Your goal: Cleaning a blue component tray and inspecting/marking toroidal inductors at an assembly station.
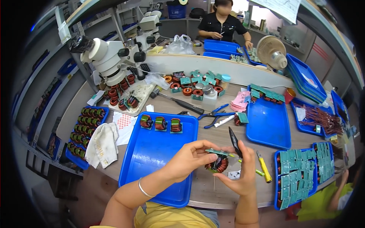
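Just right of the near blue tray, my left hand (186,159) is closed on a toroidal coil (218,164) of copper wire with a small green circuit board on top. My right hand (245,171) is beside it, its thumb close under the coil. A black pointed tool (235,142), perhaps tweezers, is held along the right fingers, tip upward; its lower end is hidden. The near blue tray (152,152) lies under my left forearm and bears three coils (160,124) at its far edge. A yellow-handled cutter (263,167) lies right of my right hand.
Blue-handled pliers (216,114) and a hammer (182,103) lie beyond my hands. Trays of boards (294,176) stand at right, a coil tray (85,133) at left. A microscope (106,57) stands back left. A person (222,24) works behind the low partition (205,66), near a fan (272,51).
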### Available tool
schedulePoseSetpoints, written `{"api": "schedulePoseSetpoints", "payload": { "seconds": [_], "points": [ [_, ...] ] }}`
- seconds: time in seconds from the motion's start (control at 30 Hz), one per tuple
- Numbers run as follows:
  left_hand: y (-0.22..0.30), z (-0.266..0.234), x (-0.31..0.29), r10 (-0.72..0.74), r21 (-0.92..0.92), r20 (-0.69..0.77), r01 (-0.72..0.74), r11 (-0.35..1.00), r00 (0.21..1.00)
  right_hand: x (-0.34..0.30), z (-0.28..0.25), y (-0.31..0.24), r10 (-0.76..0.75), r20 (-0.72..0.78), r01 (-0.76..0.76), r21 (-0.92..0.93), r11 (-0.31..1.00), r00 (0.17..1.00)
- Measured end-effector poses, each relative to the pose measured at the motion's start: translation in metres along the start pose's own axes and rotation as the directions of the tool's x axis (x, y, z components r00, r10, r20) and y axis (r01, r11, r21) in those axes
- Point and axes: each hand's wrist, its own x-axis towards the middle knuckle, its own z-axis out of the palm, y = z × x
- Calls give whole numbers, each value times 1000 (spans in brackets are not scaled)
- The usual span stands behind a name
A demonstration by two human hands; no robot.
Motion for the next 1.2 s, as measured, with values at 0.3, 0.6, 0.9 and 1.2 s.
{"api": "schedulePoseSetpoints", "payload": {
  "seconds": [0.3,0.6,0.9,1.2],
  "points": [
    [-2,-4,-35,105,-45,81,-101,994,991,-13,17,-4,126,-170,-90,207,974,977],
    [4,-11,-35,235,417,97,-254,873,967,-19,22,-4,123,-185,-75,246,966,975],
    [-1,-12,-36,297,476,106,-311,823,949,-10,13,-16,116,-75,-96,233,968,990],
    [0,-10,-39,365,501,110,-369,783,924,-12,13,-14,137,-91,-110,254,961,986]
  ]
}}
